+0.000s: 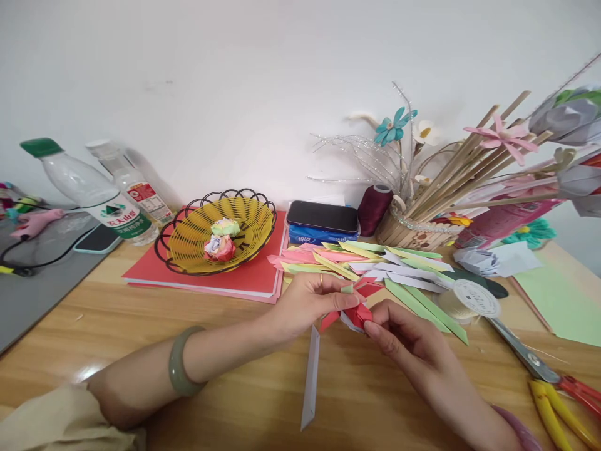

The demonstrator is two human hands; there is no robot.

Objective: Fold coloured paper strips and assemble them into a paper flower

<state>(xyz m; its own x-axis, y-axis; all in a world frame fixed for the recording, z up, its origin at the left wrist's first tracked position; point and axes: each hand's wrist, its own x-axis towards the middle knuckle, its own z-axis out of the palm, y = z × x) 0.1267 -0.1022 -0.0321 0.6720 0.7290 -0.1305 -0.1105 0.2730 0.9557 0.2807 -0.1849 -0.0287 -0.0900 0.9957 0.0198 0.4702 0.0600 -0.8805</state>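
My left hand [319, 300] and my right hand [399, 338] meet over the front of the table. Between them is a small piece of folded paper [359, 315], red and white with a bit of green. The left thumb and fingers pinch its left side, and the right thumb and fingertips close on its right side. A white folded paper strip [310, 382] extends downward just below the left fingers; whether it joins the piece is unclear. Behind the hands lies a pile of folded paper strips [338, 255] in pink, yellow, green and white.
A yellow basket [188, 241] holding two paper balls stands on red paper sheets [141, 272]. A phone [322, 216] rests on a blue pack. At right are a thread spool [474, 299], scissors [530, 357], and a flower holder [413, 232]. Bottles [94, 188] stand left.
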